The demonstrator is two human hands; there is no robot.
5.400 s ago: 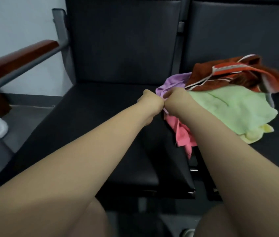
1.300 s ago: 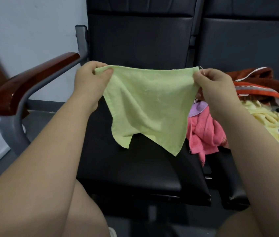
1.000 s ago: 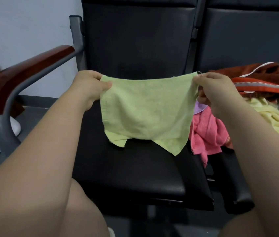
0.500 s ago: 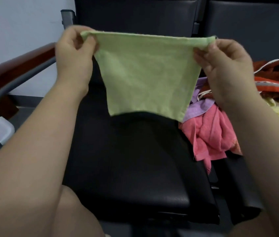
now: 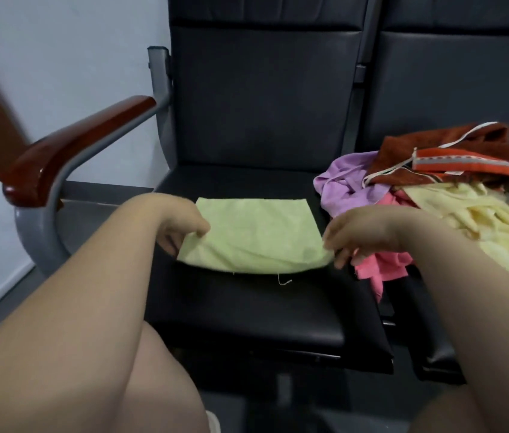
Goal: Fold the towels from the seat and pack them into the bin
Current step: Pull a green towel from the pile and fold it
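Black seat, green towel spread on it, left hand fingers pinching near-left corner, right hand fingers near-right corner

**Dim, soft indoor light and a wide-angle stretch**

We see a dim, even scene with soft, faint shadows; we cannot tell where the light comes from. The pale wall is the brightest area. The black seat swallows detail and shows only a dull sheen near its front edge, and a small glare spot sits on the wooden armrest. The green towel looks slightly soft. The left hand and right hand are smeared by blur where they pinch it. Lines bow toward the edges, and the forearms in the bottom corners look swollen and unfocused.
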